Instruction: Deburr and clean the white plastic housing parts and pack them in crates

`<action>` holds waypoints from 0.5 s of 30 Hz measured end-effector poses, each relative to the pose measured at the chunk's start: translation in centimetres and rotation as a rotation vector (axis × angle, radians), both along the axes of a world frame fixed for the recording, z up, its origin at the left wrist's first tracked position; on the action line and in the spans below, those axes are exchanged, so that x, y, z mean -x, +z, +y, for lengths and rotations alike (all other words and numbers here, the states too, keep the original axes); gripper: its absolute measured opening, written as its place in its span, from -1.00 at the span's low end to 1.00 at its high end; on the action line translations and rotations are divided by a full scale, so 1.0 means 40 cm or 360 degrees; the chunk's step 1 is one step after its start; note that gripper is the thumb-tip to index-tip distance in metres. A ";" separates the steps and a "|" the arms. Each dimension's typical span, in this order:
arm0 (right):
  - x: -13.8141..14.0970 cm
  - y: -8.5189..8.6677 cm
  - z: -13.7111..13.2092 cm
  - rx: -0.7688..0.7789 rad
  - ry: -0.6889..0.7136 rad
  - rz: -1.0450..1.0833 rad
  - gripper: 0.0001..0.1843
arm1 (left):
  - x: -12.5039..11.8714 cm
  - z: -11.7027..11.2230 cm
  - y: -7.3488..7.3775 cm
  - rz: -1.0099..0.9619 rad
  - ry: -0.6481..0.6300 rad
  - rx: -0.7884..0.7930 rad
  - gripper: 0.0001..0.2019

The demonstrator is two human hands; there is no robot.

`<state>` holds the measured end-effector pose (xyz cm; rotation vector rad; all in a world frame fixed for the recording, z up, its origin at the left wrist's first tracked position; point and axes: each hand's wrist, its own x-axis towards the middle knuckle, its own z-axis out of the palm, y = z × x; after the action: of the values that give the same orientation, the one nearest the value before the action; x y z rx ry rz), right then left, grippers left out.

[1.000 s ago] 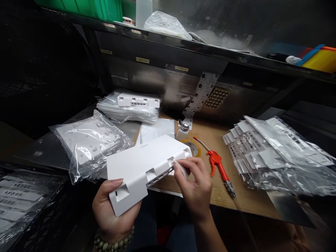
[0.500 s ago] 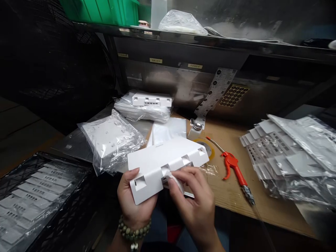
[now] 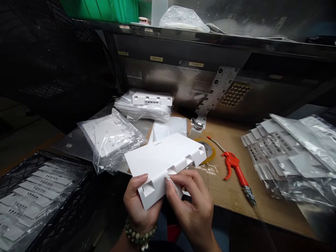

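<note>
My left hand [image 3: 143, 201] grips the near left corner of a white plastic cover [image 3: 160, 154], thumb on top and fingers beneath. The cover is tilted, with lettering on its flat face and square notches along its bent edge. My right hand [image 3: 193, 201] is closed, thumb and forefinger pinching a small white wad, which looks like cloth [image 3: 179, 189], against the notched edge. Much of the wad is hidden by the fingers. Behind the cover lie clear plastic bags [image 3: 173, 126] and a roll of yellowish tape [image 3: 207, 149].
A red air blow gun [image 3: 235, 168] lies on the cardboard [image 3: 223, 199], beside a metal-topped bottle [image 3: 196, 130]. Bagged white parts are stacked at right [image 3: 291, 154] and left [image 3: 110, 133]. A black crate [image 3: 78, 182] holds more. Another white cover [image 3: 152, 98] rests on bags. A shelf [image 3: 178, 36] crosses above.
The white cover has tilted and shifted slightly nearer, its lettering now clearer. Both hands moved with it, and my right fingers are still pinched on the white wad at the notched edge.
</note>
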<state>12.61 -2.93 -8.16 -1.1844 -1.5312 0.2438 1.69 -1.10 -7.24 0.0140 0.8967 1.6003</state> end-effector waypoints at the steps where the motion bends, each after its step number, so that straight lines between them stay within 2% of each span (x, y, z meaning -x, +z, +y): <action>1: -0.001 -0.001 0.002 -0.0003 -0.0002 -0.0004 -0.88 | -0.001 0.001 0.002 -0.0031 0.0013 0.0004 -0.71; 7: -0.008 -0.004 0.007 -0.0045 -0.0045 -0.0027 -0.87 | -0.006 0.009 0.013 -0.0296 0.0046 0.0020 -0.71; 15: -0.015 -0.012 0.004 -0.0060 -0.0018 -0.0080 -0.84 | -0.020 0.023 0.006 -0.0297 0.0019 0.0033 -0.60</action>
<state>13.20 -2.75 -8.63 -1.1769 -1.5660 0.1778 2.49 -0.17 -6.98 -0.1533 0.7694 1.5744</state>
